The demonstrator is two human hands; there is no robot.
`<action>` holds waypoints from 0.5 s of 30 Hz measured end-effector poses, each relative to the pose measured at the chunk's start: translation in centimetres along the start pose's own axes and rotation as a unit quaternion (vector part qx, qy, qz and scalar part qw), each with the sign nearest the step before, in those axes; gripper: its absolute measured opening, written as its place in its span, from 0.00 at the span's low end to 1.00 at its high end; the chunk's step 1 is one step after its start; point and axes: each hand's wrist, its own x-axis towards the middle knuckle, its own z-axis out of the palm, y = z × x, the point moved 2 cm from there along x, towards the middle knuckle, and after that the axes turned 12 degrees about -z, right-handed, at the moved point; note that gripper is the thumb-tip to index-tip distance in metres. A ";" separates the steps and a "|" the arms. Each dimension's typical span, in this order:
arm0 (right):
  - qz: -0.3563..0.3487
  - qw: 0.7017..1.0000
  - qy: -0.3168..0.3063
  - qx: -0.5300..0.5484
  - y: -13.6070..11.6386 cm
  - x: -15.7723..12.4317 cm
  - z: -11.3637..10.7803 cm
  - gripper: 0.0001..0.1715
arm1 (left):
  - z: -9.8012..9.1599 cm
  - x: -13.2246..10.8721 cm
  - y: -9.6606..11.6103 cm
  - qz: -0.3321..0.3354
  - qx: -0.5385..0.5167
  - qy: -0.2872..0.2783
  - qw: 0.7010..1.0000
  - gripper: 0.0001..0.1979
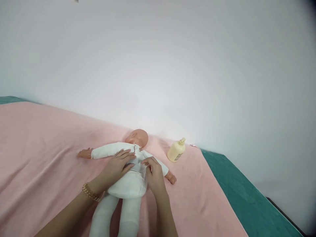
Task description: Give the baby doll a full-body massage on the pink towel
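Note:
A baby doll (134,136) in a white one-piece suit (128,186) lies on its back on a pink blanket (44,144), head toward the wall. My left hand (116,168), with a gold bracelet at the wrist, rests flat on the doll's chest with fingers stretched out. My right hand (154,174) is at the front opening of the suit, its fingertips pinched together on the white fabric. The doll's arms are spread to both sides and its legs point toward me.
A cream pump bottle (176,150) lies tilted on the blanket to the right of the doll's head. The blanket covers a teal mattress (242,194), which shows at the right. A plain white wall stands right behind.

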 end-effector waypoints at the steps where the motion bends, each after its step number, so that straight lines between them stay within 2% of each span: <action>1: 0.004 1.000 -0.018 0.024 -0.2 0.0 -0.1 0.26 | 0.0 0.0 -0.1 -0.002 -0.011 -0.003 1.000 0.17; 5: 0.024 0.989 -0.099 0.103 -1.3 -0.1 -0.3 0.26 | -0.9 0.1 -0.1 -0.020 -0.074 -0.044 0.996 0.18; 10: 0.049 0.974 -0.194 0.106 -3.3 -0.8 -2.0 0.21 | -4.9 -1.2 1.1 -0.096 -0.157 -0.104 0.977 0.19; 13: 0.064 0.962 -0.251 0.092 -4.6 -1.3 -2.9 0.16 | -7.4 -2.5 2.3 -0.076 -0.180 -0.177 0.965 0.16; 15: 0.063 0.954 -0.281 0.080 -5.3 -1.5 -3.0 0.14 | -8.2 -3.3 2.9 -0.057 -0.186 -0.241 0.951 0.14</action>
